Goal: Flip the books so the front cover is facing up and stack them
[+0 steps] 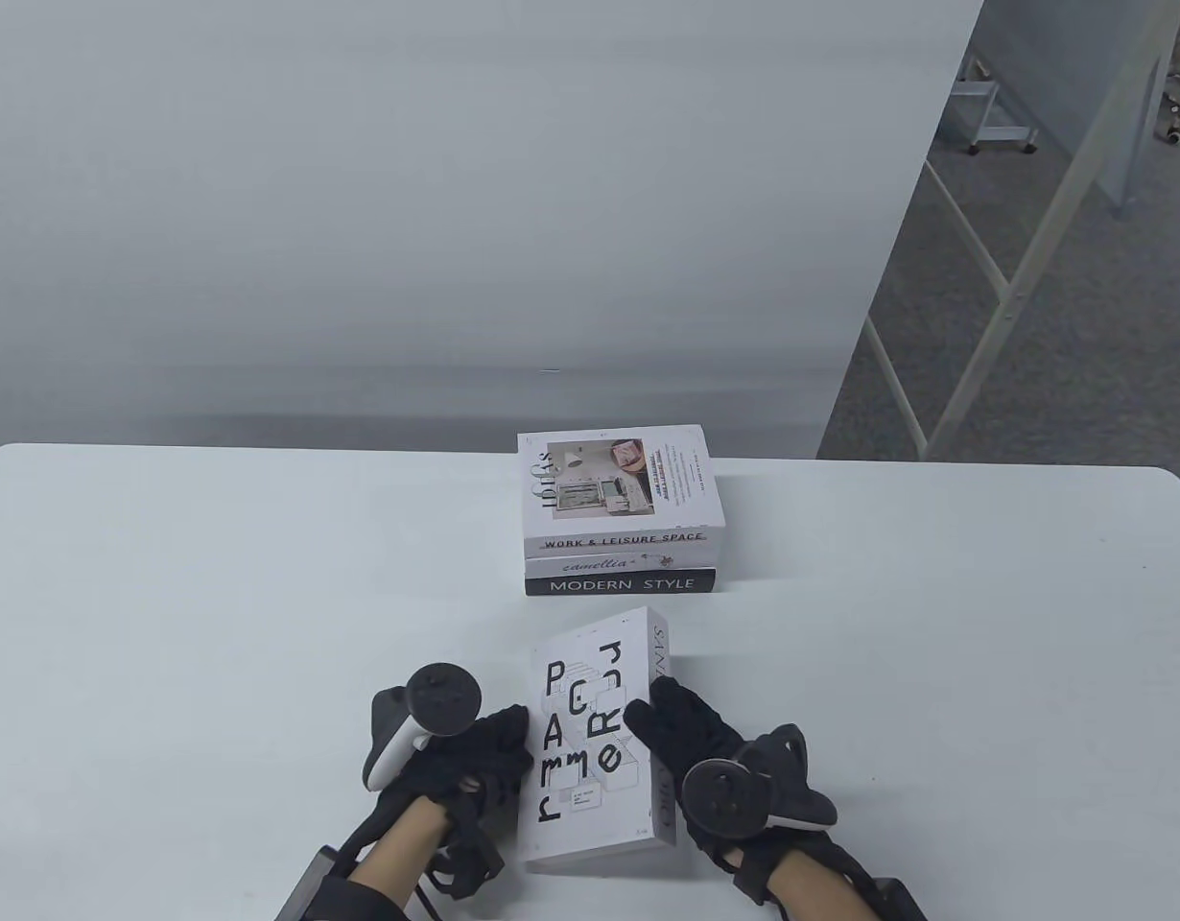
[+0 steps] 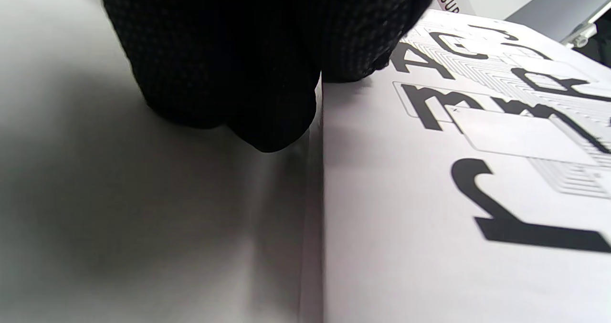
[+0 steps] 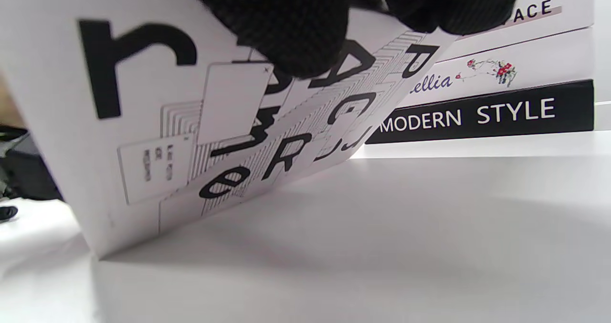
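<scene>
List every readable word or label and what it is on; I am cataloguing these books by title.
"WORK & LEISURE SPACE": spine of the white top book in the stack.
"camellia": spine of the white middle book.
"MODERN STYLE": spine of the black bottom book.
Scattered big letters "P A C R J m e r": cover of the white book held by the left hand and right hand.
Its spine text and the small cover print are too small to read.

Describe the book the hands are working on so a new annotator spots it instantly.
On the white table, a three-book stack sits at the middle; the target is the lone white book lying nearer the person. The left hand and right hand hold it from both sides. Unlike the stacked books, its cover has large scattered black letters and its right edge is lifted.
</scene>
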Available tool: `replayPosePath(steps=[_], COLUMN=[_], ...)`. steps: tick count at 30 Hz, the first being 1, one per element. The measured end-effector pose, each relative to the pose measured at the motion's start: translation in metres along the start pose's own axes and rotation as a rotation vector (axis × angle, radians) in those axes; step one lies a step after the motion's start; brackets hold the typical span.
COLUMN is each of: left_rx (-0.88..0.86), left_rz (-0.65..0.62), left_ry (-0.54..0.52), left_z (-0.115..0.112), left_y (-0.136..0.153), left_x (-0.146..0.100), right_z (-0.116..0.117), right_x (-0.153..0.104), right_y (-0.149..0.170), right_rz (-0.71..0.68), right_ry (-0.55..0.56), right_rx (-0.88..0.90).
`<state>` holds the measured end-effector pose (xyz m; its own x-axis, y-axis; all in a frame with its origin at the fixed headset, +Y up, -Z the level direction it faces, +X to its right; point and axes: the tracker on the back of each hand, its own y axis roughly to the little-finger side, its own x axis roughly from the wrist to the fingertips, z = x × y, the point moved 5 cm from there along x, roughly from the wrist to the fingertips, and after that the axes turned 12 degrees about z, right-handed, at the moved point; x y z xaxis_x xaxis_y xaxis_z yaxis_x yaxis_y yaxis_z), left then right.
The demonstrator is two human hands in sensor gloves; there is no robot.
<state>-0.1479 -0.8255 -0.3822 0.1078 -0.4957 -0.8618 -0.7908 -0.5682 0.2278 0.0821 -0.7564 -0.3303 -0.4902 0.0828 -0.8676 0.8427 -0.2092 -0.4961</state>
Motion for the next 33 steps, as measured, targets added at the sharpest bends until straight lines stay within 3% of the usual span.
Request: replayPosePath(steps=[8,11,14,18,22,24,33], left_rx=[0.063,0.167,0.170,0.428,0.707,0.771,0.771], left_rz=[-0.005,-0.071,-0.122,-0.206,-0.214,-0.250,-0.222], left_ry=[-0.049,-0.149,-0.150,-0.335,-0.583,-0.647,-0.666], left_z=[0.004,0.012,0.016,0.048,0.086,0.098,0.134], left_y=[-0.006,-0.017,-0.028,-0.058,-0.081,-0.085,-0.076], left_x=[-0.001,-0.005,-0.011,-0.040,-0.084,-0.100,-0.133], right_z=[-0.001,-0.005,-0.007,-0.010,-0.019,-0.021,-0.020], right_x=[0.000,-0.002,-0.005,-0.003,-0.001,0.000,0.005], right_y=[-0.001,0.000,-0.001,0.007,0.023,0.029,0.063], right_rz=[-0.031,-0.051,-0.087,-0.054,0.011,0.045,0.304], right_ry=[0.056,0.105,0.162,0.172,0.198,0.205,0.225], right_rx=[-0.025,-0.022,-0.071,-0.023,0.083,0.132,0.580])
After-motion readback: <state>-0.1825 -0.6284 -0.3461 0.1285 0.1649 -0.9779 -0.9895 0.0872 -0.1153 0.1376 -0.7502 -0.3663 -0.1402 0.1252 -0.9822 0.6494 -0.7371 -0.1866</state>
